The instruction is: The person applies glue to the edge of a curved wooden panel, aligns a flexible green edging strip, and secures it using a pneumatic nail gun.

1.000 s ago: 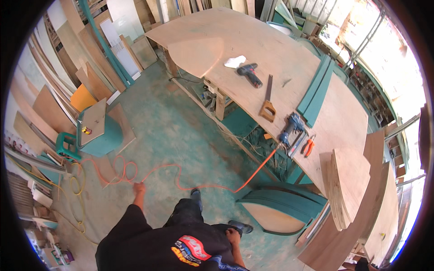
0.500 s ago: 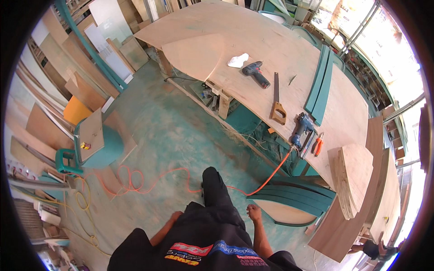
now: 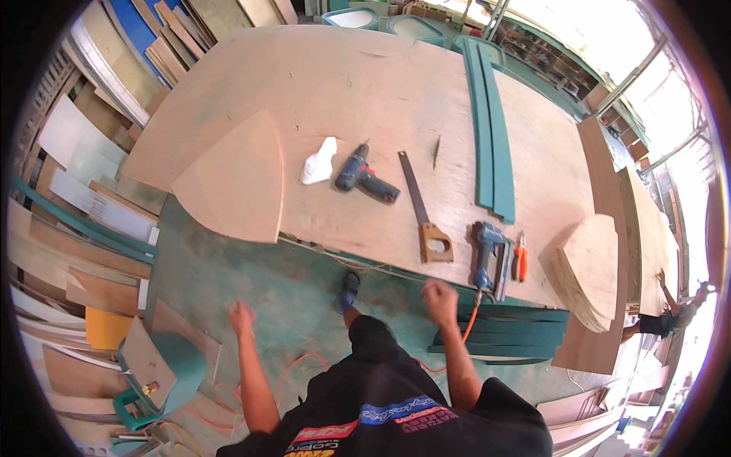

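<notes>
My left hand [image 3: 241,316] hangs over the floor, loosely curled and a little blurred, with nothing visible in it. My right hand [image 3: 440,298], also curled with nothing visible in it, is just off the table's near edge. Nearest to it on the wooden tabletop [image 3: 358,99] lie a handsaw [image 3: 423,217] with a tan handle and a blue air nailer [image 3: 483,259] on an orange hose [image 3: 470,324]. Orange-handled pliers [image 3: 520,259] rest beside the nailer. Farther left are a cordless drill [image 3: 364,175] and a crumpled white thing [image 3: 319,161].
A pointed plywood panel [image 3: 236,183] overhangs the table's near left edge. Two long teal strips [image 3: 491,129] and a stack of curved plywood pieces [image 3: 590,266] lie on the right. Teal curved parts [image 3: 502,335] sit below. A teal bin [image 3: 179,373] stands left; another person [image 3: 670,312] is far right.
My view has moved closer to the table and turned left. Both hands have swung forward from beside my body; the right is now near the table edge. The tools lie where they were.
</notes>
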`<action>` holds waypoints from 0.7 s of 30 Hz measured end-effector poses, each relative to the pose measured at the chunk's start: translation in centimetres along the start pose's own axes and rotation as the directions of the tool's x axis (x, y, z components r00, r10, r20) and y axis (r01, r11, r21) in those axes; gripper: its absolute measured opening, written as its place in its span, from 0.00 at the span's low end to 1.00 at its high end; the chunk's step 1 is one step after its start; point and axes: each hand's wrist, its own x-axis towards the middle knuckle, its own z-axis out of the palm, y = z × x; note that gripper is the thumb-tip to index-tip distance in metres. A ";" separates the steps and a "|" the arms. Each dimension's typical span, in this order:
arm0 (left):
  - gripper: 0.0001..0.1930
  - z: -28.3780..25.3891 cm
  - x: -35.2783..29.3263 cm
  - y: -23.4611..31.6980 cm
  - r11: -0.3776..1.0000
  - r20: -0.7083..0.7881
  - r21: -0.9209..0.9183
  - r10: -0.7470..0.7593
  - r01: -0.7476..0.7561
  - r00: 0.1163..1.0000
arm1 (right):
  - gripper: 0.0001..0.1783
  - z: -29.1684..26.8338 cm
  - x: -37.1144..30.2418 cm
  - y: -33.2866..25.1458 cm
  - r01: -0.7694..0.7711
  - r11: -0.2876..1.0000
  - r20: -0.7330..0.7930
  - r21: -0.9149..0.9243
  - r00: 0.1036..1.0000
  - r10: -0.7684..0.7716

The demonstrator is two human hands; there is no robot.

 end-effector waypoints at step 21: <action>0.33 22.1 11.8 20.3 0.518 0.014 0.817 0.420 -0.252 0.907 | 0.47 -8.7 31.4 0.6 -0.405 0.463 -0.317 -0.788 0.913 0.258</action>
